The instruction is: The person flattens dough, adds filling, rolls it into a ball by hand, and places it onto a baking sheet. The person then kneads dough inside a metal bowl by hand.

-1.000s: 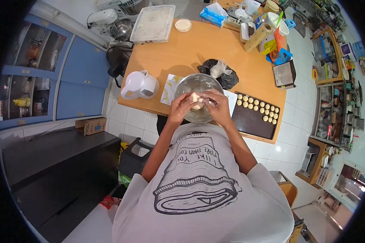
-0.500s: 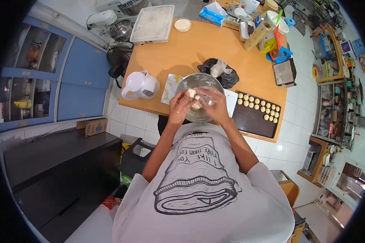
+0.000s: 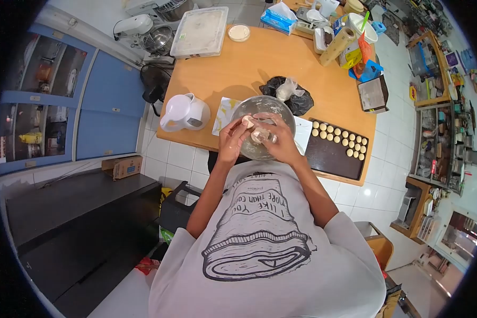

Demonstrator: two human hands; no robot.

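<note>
Over a metal mixing bowl [image 3: 283,106] at the table's near edge, both my hands work close together. My left hand [image 3: 232,140] is closed with a small pale piece of dough [image 3: 247,122] at its fingertips. Facing it, my right hand [image 3: 281,139] curves inward with its fingers bent, the fingertips near that piece. Another lump of dough [image 3: 257,136] shows just below, by the right thumb; whether the right hand grips it or it lies in the bowl is hard to tell. Right of the bowl, a dark baking tray [image 3: 331,159] bears several round dough balls [image 3: 337,131] at its far side.
A white jug [image 3: 185,112] stands left of the bowl. Behind the bowl lies a black plastic bag [image 3: 302,100]. Papers [image 3: 302,132] stick out beneath the bowl. A lidded plastic box [image 3: 200,32] and a small round tub [image 3: 239,33] sit at the far left of the table [image 3: 217,69].
My right fingers have shifted slightly beside the dough, and the lower lump shows a little more clearly. The dough balls on the tray are unchanged.
</note>
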